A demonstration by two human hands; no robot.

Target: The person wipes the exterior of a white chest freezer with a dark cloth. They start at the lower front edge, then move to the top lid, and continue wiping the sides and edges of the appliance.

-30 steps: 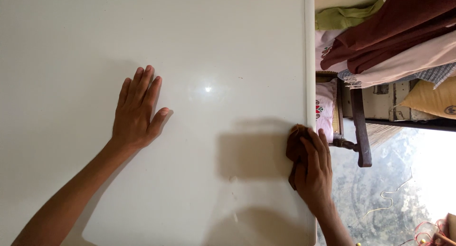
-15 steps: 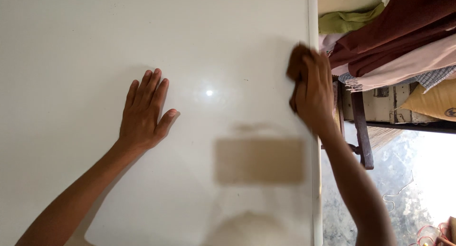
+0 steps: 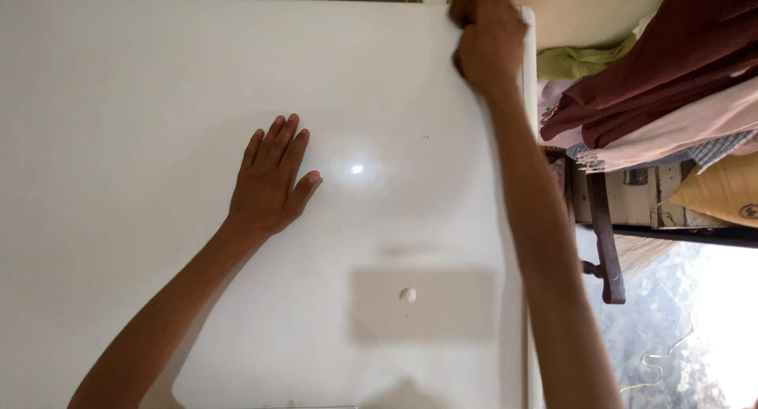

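**Wiping the white panel: top right corner pass**

Pressing a dark brown cloth (image 3: 466, 0) into the 1 o'clock corner of the glossy white panel (image 3: 158, 101), the right hand (image 3: 491, 42) has its grip closed over the wad; only a little of the cloth shows past the fingers. The left hand (image 3: 272, 180) lies flat near centre, fingers spread and pointing to 12 o'clock, holding nothing, bracing.

Judgement on technique: keep the cloth flat under the palm, follow the rounded right edge (image 3: 527, 140), and hold steady pressure so the corner gets covered rather than skipped.

Edges and room: the panel's top edge runs just above the right hand; the corner leaves little travel further toward 12 or 3 o'clock. Hanging clothes (image 3: 655, 85) and a dark wooden rail (image 3: 600, 227) crowd the 3 o'clock side, near the right forearm. Open surface lies toward 9 and 6 o'clock. A small white knob (image 3: 407, 295) sits at 5 o'clock inside a duller rectangular patch (image 3: 426, 306).
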